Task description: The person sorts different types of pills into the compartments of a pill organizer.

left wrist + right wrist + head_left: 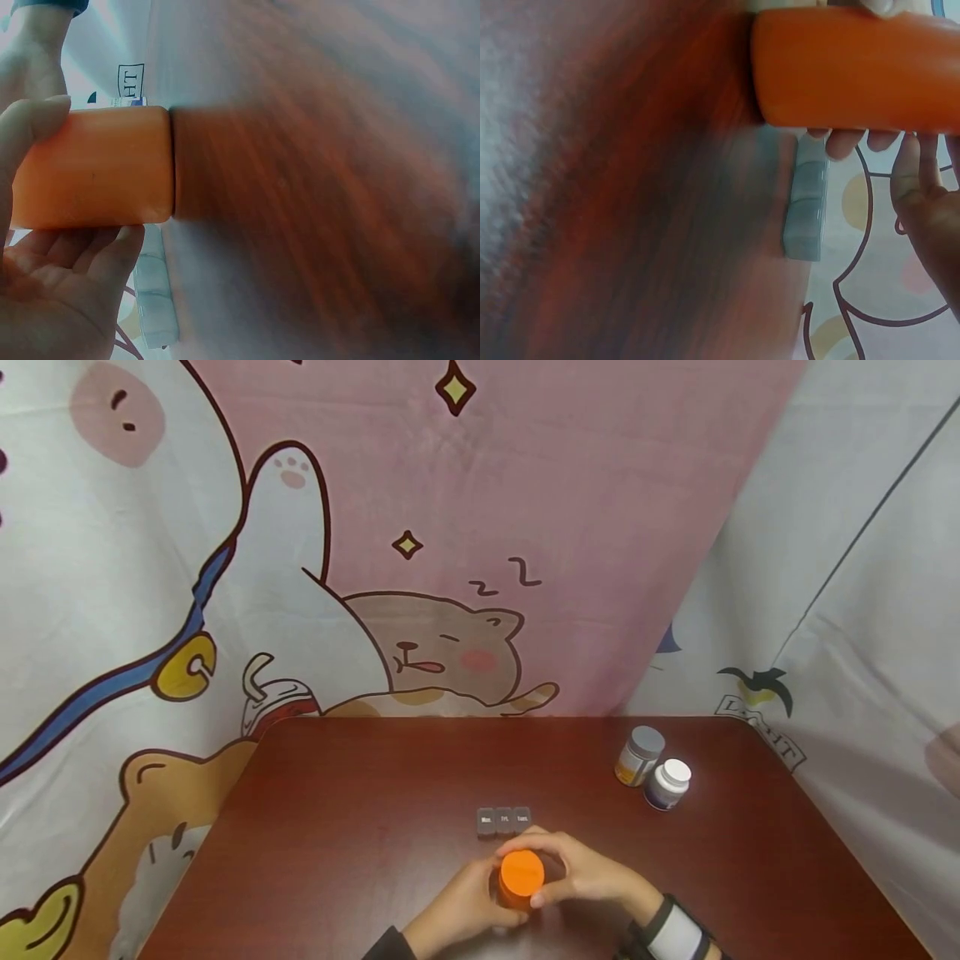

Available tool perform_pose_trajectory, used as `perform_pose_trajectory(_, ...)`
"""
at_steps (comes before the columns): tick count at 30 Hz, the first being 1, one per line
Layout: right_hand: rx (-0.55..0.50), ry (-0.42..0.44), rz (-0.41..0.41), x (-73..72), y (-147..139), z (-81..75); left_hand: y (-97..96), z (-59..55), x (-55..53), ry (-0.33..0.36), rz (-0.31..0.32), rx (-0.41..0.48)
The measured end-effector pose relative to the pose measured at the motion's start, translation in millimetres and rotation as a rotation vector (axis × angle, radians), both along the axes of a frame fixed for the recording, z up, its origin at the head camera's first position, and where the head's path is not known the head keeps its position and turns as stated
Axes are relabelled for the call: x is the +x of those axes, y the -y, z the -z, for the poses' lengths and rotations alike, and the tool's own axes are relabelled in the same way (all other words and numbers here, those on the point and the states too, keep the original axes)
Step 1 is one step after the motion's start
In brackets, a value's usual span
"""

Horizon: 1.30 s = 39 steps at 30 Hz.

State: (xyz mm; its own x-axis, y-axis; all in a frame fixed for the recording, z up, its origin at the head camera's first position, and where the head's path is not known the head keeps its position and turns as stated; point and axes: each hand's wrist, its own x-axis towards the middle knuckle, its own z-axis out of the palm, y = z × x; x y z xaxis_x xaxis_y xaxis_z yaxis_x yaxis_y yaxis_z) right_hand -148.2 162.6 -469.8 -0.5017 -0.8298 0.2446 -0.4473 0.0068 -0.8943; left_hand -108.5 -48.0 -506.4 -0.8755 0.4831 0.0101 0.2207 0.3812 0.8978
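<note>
An orange bottle (522, 873) with an orange cap stands upright between both hands near the front of the table. From its left side my left hand (465, 900) grips the body, thumb at the front. The right hand (588, 870) holds the bottle from the right, up near its cap, fingers behind and thumb in front. Both wrist views show the smooth orange bottle body (94, 169) with its base right at the tabletop. Just behind the hands lies a small grey pill organizer (504, 822) with three lidded compartments bearing day labels.
At the back right of the dark red-brown table (360, 810) stand a grey-lidded bottle (640, 755) and a white-capped bottle (667, 784), side by side. A cartoon-printed cloth (585, 527) hangs behind the table and along its sides.
</note>
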Motion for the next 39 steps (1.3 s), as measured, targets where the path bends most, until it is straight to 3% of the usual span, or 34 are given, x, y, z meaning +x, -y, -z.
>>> perform_pose_trajectory(5, -0.080, 0.066, 0.046, 13.3, -2, 4.3, 1.0, 0.8, 1.4, 0.022, 0.006, 0.037)
perform_pose_trajectory(9, -0.158, 0.132, 0.244, 32.2, -4, 9.0, -0.1, 1.1, 2.6, 0.070, 0.003, 0.082)
perform_pose_trajectory(14, -0.120, -0.052, 0.628, 58.6, 0, 14.6, -0.1, -0.4, 1.9, 0.051, -0.006, 0.057)
perform_pose_trajectory(18, -0.037, -0.155, 0.790, 73.8, 6, 14.6, 0.6, -0.9, 0.4, 0.013, -0.004, 0.019)
perform_pose_trajectory(23, -0.008, -0.194, 0.811, 79.7, 14, 12.8, 1.0, -0.3, -0.4, 0.005, 0.001, 0.014)
perform_pose_trajectory(27, -0.018, -0.242, 0.800, 76.4, 20, 12.7, 0.1, 0.0, -0.4, -0.006, 0.005, 0.032)
perform_pose_trajectory(31, -0.024, -0.232, 0.760, 69.4, 24, 14.7, -0.8, -0.4, -0.8, -0.023, 0.002, 0.027)
perform_pose_trajectory(36, -0.059, -0.212, 0.632, 53.7, 23, 20.1, -0.4, -0.3, -0.5, -0.035, 0.012, 0.025)
perform_pose_trajectory(39, -0.076, -0.237, 0.504, 41.6, 19, 18.1, 0.4, 0.4, 0.6, -0.064, 0.015, 0.011)
